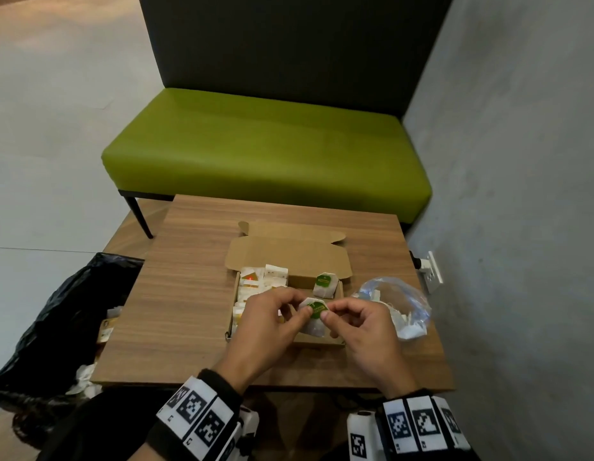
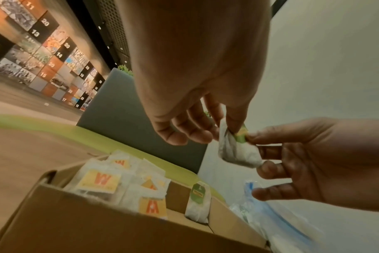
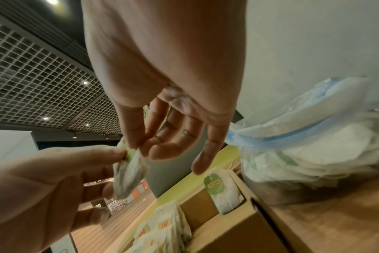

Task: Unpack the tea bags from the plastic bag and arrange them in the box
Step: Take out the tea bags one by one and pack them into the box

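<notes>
Both hands hold one white tea bag with a green tag (image 1: 316,313) just above the open cardboard box (image 1: 335,341). My left hand (image 1: 300,311) pinches the tag from the left, my right hand (image 1: 327,312) from the right. Close up, the left wrist view has the tea bag (image 2: 238,150) between the left hand (image 2: 231,131) and the right hand (image 2: 251,137); the right wrist view shows the same tea bag (image 3: 130,174). Several orange-tagged tea bags (image 1: 259,281) fill the box's left side. Another green-tagged tea bag (image 1: 324,284) stands upright at its far right. The clear plastic bag (image 1: 395,304) with more tea bags lies right of the box.
The box sits on a small wooden table (image 1: 189,311). A black trash bag (image 1: 56,321) with waste stands on the floor at the left. A green bench (image 1: 265,151) is behind the table, a grey wall (image 1: 521,161) with a socket (image 1: 433,271) at the right.
</notes>
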The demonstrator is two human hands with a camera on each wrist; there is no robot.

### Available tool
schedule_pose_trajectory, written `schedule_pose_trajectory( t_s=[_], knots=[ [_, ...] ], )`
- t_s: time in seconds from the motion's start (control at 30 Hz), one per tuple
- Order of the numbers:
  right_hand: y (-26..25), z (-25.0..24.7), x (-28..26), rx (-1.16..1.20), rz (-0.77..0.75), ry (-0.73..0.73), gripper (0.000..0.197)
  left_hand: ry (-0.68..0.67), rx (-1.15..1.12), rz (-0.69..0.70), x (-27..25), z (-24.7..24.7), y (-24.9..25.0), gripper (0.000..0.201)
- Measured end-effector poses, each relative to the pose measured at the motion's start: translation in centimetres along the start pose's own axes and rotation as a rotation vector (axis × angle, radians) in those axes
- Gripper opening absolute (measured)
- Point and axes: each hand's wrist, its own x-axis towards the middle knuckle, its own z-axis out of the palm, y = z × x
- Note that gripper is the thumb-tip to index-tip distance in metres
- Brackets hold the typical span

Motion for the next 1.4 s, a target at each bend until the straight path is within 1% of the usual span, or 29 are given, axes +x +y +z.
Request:
schedule_pose_trajectory(
  t_s=[0.1, 0.2, 0.27, 0.37, 0.47, 0.6, 0.67, 0.77, 0.87, 0.93, 1.03, 1.1, 1.17, 1.23, 1.3, 1.33, 1.4],
  knots=[
    [-0.1, -0.5, 0.1, -0.009, 0.01, 0.065, 0.013, 0.001, 0.063, -0.04, 1.4, 0.0, -0.1, 0.006],
    [0.0, -2.3, 0.2, -0.036, -0.018, 0.218, 0.012, 0.051, 0.112, -0.116, 3.6, 0.4, -0.3, 0.006],
    [0.2, -3.8, 0.4, -0.024, -0.037, 0.297, 0.011, 0.024, 0.199, -0.124, 5.1, 1.1, -0.4, 0.008],
    [0.8, -5.7, 0.3, 0.001, -0.052, 0.369, 0.013, -0.028, 0.315, -0.159, 7.2, 2.9, -0.4, 0.011],
    [1.2, -7.0, -0.1, 0.024, -0.064, 0.403, 0.014, -0.077, 0.407, -0.197, 8.7, 4.7, -0.4, 0.014],
    [1.6, -8.1, -0.3, 0.02, -0.06, 0.438, 0.008, -0.08, 0.47, -0.267, 9.7, 6.3, -0.8, 0.013],
    [1.8, -8.5, -0.4, 0.011, -0.062, 0.443, 0.007, -0.073, 0.503, -0.306, 9.8, 6.7, -1.2, 0.012],
    [2.3, -9.0, -0.5, 0.018, -0.065, 0.451, 0.009, -0.04, 0.554, -0.326, 9.7, 6.8, -1.6, 0.012],
    [2.8, -9.5, -0.4, 0.021, -0.055, 0.464, 0.008, -0.005, 0.556, -0.354, 9.6, 7.0, -2.0, 0.012],
    [3.1, -9.8, -0.4, 0.024, -0.046, 0.477, 0.008, 0.01, 0.57, -0.348, 9.5, 7.2, -2.2, 0.012],
    [3.3, -10.1, -0.2, 0.018, -0.034, 0.481, 0.009, 0.045, 0.605, -0.297, 9.4, 7.3, -2.4, 0.015],
    [3.6, -10.3, -0.1, -0.009, -0.013, 0.479, 0.009, 0.041, 0.645, -0.272, 9.4, 7.1, -2.2, 0.018],
    [4.0, -10.6, 0.0, -0.076, 0.003, 0.489, 0.007, 0.009, 0.697, -0.275, 9.3, 6.8, -1.7, 0.023],
    [4.4, -10.9, 0.4, -0.265, 0.01, 0.488, 0.005, -0.001, 0.755, -0.28, 9.1, 6.3, -0.7, 0.032],
    [4.6, -11.0, 1.0, -0.519, 0.055, 0.416, 0.009, 0.043, 0.752, -0.23, 8.9, 6.0, 0.9, 0.038],
    [4.4, -11.0, 1.4, -0.623, 0.086, 0.368, 0.011, 0.054, 0.707, -0.19, 8.7, 6.1, 1.8, 0.038],
    [4.0, -10.5, 2.4, -0.804, 0.115, 0.267, 0.015, 0.006, 0.594, -0.102, 8.3, 7.0, 3.8, 0.036]
  ],
)
